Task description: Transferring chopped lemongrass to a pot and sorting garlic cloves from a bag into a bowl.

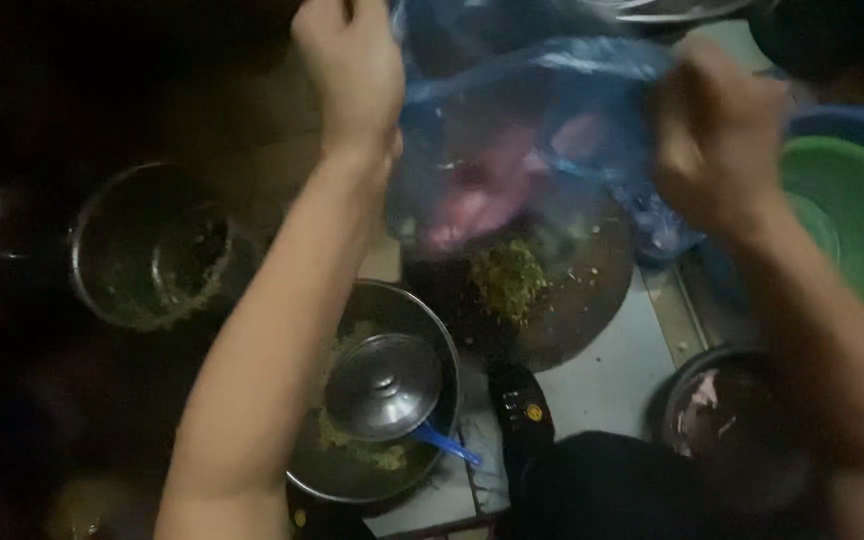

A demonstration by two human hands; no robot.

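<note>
left hand (347,70) raised, fingers pinched shut | right hand (717,135) raised, fingers clenched | both forearms extended forward

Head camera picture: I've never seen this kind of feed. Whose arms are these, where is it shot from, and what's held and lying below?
There is no machine: one camera on a person's head looks down at their own bare arms. The left hand and right hand each grip an edge of a blue plastic bag with something pink inside. Below it lies a dark round board with a chopped green pile. Nearer sits a metal bowl holding a small lid and a blue spoon. An emptier metal bowl stands left, and a green basin right.
</note>
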